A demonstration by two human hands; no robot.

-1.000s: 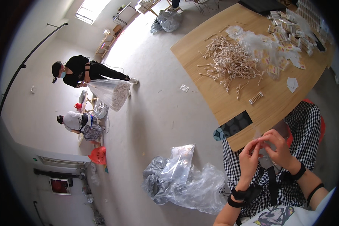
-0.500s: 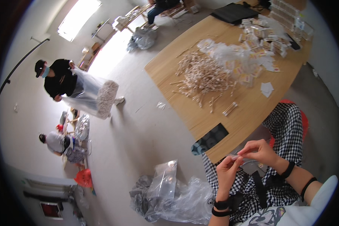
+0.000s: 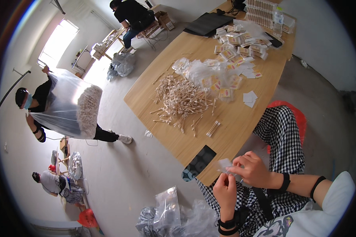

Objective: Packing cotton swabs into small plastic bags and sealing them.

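Above my lap, at the table's near corner, both hands pinch a small clear plastic bag (image 3: 224, 164). My left hand (image 3: 225, 193) grips its lower edge between thumb and fingers. My right hand (image 3: 252, 169) has its fingertips closed on the side of it. Whether anything is inside the bag I cannot make out. On the table (image 3: 241, 136) beyond lie a short row of cotton swabs (image 3: 213, 128) and a large loose heap of cotton swabs (image 3: 182, 96). Clear bags with printed cards (image 3: 209, 75) overlap the heap's far side. A few white cards (image 3: 249, 98) lie to the right.
A dark patterned flat object (image 3: 199, 162) lies at the table's near left edge. Filled packets (image 3: 243, 41), a water bottle (image 3: 278, 21) and a black phone (image 3: 273, 40) sit at the back. Crumpled plastic bags (image 3: 168, 213) lie on the floor. One person carries a big clear sack (image 3: 89, 112).
My hands have brought the small bag up, and more of it shows. My view has turned, shifting the table leftward. At left, the person has raised one arm and spread the sack.
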